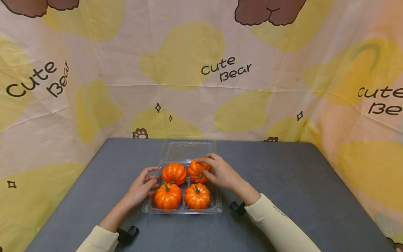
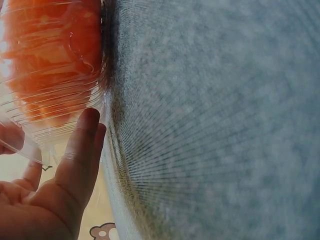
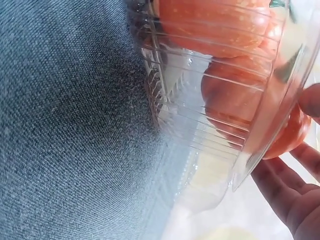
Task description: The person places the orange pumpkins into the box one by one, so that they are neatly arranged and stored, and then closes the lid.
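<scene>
A clear plastic container (image 1: 182,211) stands on the table with its lid (image 1: 188,151) folded open at the back. Orange toy pumpkins with green stems sit in it: front left (image 1: 168,197), front right (image 1: 197,197), back left (image 1: 174,174) and back right (image 1: 196,169). My right hand (image 1: 223,173) holds the back-right pumpkin between thumb and fingers, and that pumpkin is tilted, stem toward me. At the container's left side, my left hand (image 1: 140,187) holds the rim. In the left wrist view, fingers (image 2: 75,160) lie against the ribbed outer wall, the thumb at the rim.
The grey cloth-covered table (image 1: 270,168) extends around the container. A printed curtain (image 1: 189,105) hangs behind the table and along its sides. Dark straps (image 1: 127,235) are on both wrists.
</scene>
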Action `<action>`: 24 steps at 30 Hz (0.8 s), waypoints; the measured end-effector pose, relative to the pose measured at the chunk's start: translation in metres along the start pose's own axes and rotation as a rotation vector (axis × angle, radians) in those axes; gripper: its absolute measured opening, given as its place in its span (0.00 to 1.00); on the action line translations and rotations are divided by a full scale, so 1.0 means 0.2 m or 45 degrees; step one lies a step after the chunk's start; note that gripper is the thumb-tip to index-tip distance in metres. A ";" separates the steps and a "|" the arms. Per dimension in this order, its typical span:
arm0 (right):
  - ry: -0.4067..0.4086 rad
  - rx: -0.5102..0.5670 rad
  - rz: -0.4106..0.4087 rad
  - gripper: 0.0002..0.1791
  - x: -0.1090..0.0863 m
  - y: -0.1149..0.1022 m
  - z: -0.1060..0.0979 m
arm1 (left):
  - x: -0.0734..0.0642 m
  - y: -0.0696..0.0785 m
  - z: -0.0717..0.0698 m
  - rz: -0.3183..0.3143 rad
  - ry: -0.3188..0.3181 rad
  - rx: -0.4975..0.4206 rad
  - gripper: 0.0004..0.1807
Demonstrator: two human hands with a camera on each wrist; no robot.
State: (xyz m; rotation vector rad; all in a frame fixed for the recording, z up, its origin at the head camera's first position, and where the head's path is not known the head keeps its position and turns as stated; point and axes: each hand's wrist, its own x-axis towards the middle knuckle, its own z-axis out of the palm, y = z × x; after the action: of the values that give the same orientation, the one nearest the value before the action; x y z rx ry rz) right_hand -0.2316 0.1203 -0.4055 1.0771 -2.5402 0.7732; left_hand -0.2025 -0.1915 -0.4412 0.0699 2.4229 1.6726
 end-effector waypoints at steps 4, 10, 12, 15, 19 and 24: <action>0.007 0.020 0.037 0.18 0.00 0.00 0.01 | 0.00 0.00 0.00 -0.006 0.002 0.006 0.24; -0.007 0.017 0.066 0.20 0.01 0.00 0.01 | 0.00 0.00 0.00 -0.002 -0.005 0.007 0.24; -0.013 0.014 0.062 0.20 0.01 0.01 0.01 | 0.00 0.00 0.00 -0.001 -0.006 0.011 0.24; -0.030 0.014 0.064 0.19 0.01 0.00 0.01 | 0.00 0.00 0.00 -0.001 -0.006 0.016 0.24; -0.049 0.010 0.055 0.17 0.01 0.00 0.00 | 0.00 0.00 0.00 -0.006 -0.009 0.015 0.24; -0.062 -0.005 0.054 0.17 0.01 -0.01 0.01 | 0.00 0.01 -0.01 0.000 -0.021 0.009 0.24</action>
State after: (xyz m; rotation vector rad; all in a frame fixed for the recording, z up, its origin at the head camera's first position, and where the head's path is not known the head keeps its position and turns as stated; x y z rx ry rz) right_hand -0.2324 0.1171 -0.4052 1.0568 -2.6122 0.7614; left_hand -0.2025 -0.1920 -0.4394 0.0851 2.4171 1.6567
